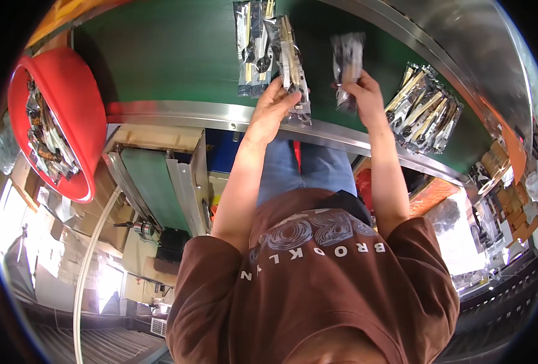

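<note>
My left hand (271, 113) is closed on a clear cutlery packet (289, 51) that shows pale chopsticks. Just beyond it, more packets (248, 45) with chopsticks and black spoons lie on the green conveyor belt (166, 57), partly under the held one. Over the belt to the right, my right hand (368, 100) pinches another cutlery packet (348, 53), which is smeared by motion. To the right of that hand lies a heap of similar packets (424, 109) on the belt, close to its near edge.
A red basin (90, 91) filled with packets is tilted at the left end of the belt. A metal rail (184, 113) runs along the belt's near edge. Below it at the left is a smaller green belt (150, 182). Cardboard and tape rolls (495, 164) are at the far right.
</note>
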Tool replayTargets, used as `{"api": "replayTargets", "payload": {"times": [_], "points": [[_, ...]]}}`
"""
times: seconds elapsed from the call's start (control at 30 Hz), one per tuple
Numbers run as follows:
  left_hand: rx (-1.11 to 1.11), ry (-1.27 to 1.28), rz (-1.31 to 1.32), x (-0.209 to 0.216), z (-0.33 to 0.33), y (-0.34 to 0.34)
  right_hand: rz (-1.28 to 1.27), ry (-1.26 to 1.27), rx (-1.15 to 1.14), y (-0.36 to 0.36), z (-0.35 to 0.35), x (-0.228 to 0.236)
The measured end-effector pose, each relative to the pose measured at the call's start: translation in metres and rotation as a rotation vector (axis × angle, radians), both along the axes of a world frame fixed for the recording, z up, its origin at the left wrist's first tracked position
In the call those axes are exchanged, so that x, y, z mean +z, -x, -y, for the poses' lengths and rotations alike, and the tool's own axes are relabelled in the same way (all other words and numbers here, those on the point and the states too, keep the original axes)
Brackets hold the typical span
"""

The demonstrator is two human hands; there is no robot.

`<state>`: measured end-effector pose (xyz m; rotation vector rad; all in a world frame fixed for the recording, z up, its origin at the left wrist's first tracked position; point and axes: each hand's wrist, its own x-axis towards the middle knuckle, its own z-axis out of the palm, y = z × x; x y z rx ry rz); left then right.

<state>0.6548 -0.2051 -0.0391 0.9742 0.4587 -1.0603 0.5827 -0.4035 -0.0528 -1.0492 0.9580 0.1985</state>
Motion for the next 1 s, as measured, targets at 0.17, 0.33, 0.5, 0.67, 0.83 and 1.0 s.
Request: {"api": "replayTargets", "payload": {"times": [0.17, 0.33, 0.5, 0.67, 0.83, 1.0], "points": [[-0.3, -0.062, 0.007, -0.002, -0.002, 0.007, 0.42, 1.054, 0.9, -0.018, 0.008, 0.058], [-0.492, -0.244, 0.345, 0.013, 0.012, 0.01, 0.524, 1.396, 1.215, 0.01, 0.028, 0.068], [-0.228, -1.181, 1.07, -0.024, -0.031, -0.038, 0.065, 1.805, 1.79, 0.048, 0.082, 0.075], [-0.302, -1.229, 1.01, -0.058, -0.021, -0.05, 0.133, 1.129, 1.155, -0.007, 0.03, 0.029], [-0.19, -0.403, 0.231, -0.04, -0.006, -0.046, -0.051, 0.069, 0.245, -0.057, -0.045, -0.017], [-0.298, -0.147, 0.165, 0.013, 0.005, -0.03, 0.088, -0.279, -0.074, -0.057, -0.047, 0.021]]}}
